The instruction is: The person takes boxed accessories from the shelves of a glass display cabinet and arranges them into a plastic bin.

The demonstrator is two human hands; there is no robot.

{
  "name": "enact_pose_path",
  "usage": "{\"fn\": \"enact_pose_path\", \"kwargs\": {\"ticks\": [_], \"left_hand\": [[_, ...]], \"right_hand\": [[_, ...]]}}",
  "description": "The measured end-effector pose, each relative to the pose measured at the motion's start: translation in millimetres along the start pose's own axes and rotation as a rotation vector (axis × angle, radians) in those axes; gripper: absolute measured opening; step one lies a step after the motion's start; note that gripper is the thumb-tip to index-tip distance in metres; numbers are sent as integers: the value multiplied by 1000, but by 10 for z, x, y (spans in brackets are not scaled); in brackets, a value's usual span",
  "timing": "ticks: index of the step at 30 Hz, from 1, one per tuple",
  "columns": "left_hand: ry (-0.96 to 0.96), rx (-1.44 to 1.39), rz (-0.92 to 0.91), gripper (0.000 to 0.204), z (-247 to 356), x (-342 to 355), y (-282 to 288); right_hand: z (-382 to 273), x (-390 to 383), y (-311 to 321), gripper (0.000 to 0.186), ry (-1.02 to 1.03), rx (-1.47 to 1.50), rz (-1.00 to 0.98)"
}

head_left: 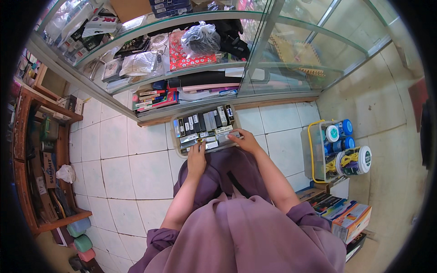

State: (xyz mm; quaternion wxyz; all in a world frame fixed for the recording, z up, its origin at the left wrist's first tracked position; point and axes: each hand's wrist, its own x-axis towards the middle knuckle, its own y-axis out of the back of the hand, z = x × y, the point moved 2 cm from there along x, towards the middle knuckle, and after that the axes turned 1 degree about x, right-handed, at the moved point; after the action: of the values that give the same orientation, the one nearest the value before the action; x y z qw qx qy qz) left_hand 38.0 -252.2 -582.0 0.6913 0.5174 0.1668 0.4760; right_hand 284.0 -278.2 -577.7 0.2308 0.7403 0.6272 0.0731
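A translucent plastic bin point(175, 128) holds several small narrow boxes point(196, 123), dark, white and silver, on the tiled floor in front of my lap. My left hand point(197, 157) rests at its near left side, fingers slightly apart and touching the front boxes. My right hand point(246, 141) is at the near right, its fingers closed on a small silver box point(224, 138) inside the bin.
A glass display cabinet point(282, 95) with assorted goods stands ahead. A wooden shelf unit point(20, 170) is at the left. At the right are a handled container of tubs point(307, 154) and stacked cartons point(348, 218). White floor tiles point(114, 150) surround me.
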Motion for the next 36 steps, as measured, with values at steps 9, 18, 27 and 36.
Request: {"fn": "enact_pose_path", "kwargs": {"ticks": [9, 18, 27, 36], "left_hand": [[-55, 122, -82, 50, 111, -13, -166], [-42, 271, -171, 54, 9, -52, -362], [63, 179, -321, 86, 129, -43, -411], [96, 289, -450, 99, 56, -74, -565]], "right_hand": [[-25, -9, 67, 48, -54, -77, -93], [-27, -18, -42, 38, 16, -95, -90], [7, 107, -57, 27, 68, -147, -143], [197, 14, -167, 25, 89, -106, -144]]}}
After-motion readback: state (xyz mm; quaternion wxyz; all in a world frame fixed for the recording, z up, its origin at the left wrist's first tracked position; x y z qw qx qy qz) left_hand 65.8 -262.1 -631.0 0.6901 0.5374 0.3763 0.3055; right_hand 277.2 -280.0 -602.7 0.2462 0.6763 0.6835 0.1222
